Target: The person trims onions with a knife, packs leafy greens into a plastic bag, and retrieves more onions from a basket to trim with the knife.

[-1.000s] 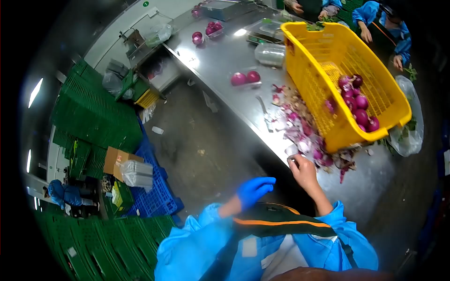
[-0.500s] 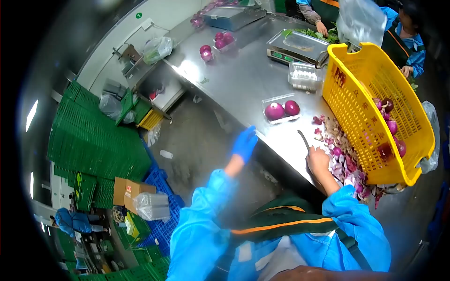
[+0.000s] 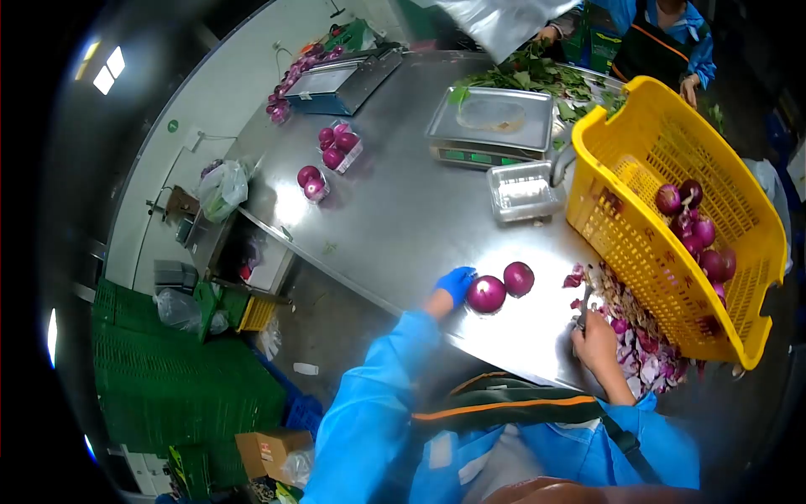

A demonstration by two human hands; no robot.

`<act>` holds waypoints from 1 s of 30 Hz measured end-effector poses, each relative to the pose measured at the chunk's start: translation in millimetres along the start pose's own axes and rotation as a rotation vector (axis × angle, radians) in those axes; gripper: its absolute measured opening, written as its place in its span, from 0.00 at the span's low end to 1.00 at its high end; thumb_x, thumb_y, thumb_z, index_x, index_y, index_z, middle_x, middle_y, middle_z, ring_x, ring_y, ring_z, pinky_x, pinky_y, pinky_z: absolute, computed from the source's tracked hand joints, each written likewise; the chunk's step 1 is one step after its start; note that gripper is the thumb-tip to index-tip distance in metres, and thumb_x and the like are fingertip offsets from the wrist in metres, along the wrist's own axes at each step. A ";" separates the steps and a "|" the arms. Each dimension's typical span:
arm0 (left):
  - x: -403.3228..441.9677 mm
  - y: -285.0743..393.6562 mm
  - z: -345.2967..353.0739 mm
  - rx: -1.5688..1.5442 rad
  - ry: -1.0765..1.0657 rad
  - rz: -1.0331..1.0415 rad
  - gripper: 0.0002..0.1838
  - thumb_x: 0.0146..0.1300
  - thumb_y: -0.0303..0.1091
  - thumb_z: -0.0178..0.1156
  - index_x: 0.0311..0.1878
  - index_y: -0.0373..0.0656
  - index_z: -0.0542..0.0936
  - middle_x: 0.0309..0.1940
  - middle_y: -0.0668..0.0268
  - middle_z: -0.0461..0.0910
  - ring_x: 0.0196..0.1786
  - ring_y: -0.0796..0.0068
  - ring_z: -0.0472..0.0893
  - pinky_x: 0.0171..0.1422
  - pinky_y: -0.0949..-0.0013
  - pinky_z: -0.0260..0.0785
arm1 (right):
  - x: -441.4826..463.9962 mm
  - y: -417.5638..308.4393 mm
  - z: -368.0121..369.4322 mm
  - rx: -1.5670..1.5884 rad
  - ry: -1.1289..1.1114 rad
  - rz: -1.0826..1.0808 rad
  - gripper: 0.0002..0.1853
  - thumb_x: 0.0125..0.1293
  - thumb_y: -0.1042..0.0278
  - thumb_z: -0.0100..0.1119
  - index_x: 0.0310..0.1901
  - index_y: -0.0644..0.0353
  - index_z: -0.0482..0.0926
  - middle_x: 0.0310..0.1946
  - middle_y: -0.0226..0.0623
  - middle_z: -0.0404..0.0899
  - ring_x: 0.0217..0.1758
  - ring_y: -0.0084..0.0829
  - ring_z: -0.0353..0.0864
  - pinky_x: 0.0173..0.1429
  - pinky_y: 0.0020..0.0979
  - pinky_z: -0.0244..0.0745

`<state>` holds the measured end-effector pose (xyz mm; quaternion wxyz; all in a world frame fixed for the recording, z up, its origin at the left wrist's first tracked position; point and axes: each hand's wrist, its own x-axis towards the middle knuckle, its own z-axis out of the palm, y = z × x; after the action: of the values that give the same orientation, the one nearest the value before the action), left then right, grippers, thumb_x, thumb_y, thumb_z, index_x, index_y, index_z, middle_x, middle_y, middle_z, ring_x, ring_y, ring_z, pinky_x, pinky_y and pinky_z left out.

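Observation:
My left hand (image 3: 455,286), in a blue glove, is closed at the left end of a clear plastic tray holding two peeled red onions (image 3: 486,294). The tray itself barely shows against the shiny table. My bare right hand (image 3: 596,343) grips a small knife (image 3: 585,307), its blade pointing away from me. Beside that hand lies a heap of onion skins (image 3: 645,361) with dry scraps. Just beyond stands a tilted yellow basket (image 3: 646,252), with several red onions (image 3: 703,231) inside.
A digital scale (image 3: 491,126) and an empty clear tray (image 3: 527,191) are farther up the steel table (image 3: 386,202). Packed onions (image 3: 339,147) sit at the far left near another scale (image 3: 344,84). Leafy greens (image 3: 537,71) lie before co-workers. Green crates (image 3: 185,361) are stacked left.
My left hand has moved from beyond the table edge to the onion tray. My right hand still has the knife. The whole view has shifted, showing more of the table's far side.

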<state>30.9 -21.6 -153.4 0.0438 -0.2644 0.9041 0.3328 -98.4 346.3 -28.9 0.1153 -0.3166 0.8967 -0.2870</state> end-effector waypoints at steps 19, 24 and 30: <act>146.5 -259.7 -233.9 0.135 0.324 0.008 0.21 0.66 0.47 0.55 0.57 0.47 0.79 0.56 0.51 0.79 0.58 0.49 0.78 0.63 0.55 0.70 | 47.0 -145.0 111.6 -0.552 0.211 0.302 0.10 0.66 0.68 0.51 0.37 0.67 0.76 0.39 0.54 0.78 0.41 0.55 0.77 0.45 0.50 0.72; 124.0 -215.9 -325.6 0.180 0.624 -0.153 0.28 0.63 0.46 0.59 0.65 0.48 0.73 0.67 0.52 0.69 0.66 0.48 0.72 0.67 0.51 0.65 | 60.1 -171.8 150.9 -0.381 0.221 0.351 0.10 0.68 0.67 0.50 0.36 0.66 0.77 0.31 0.55 0.78 0.35 0.59 0.77 0.40 0.51 0.73; 84.8 -237.9 -406.0 0.471 0.649 -0.346 0.46 0.53 0.53 0.70 0.74 0.54 0.63 0.72 0.52 0.61 0.71 0.46 0.64 0.70 0.46 0.60 | 91.8 -224.2 182.4 -0.258 0.079 0.496 0.11 0.71 0.65 0.50 0.38 0.65 0.77 0.33 0.54 0.79 0.38 0.52 0.80 0.44 0.46 0.74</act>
<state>118.2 -465.3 1.8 -0.1282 -0.4856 0.8647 0.0048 14.0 65.2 -46.9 0.1058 -0.0879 0.9797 -0.1458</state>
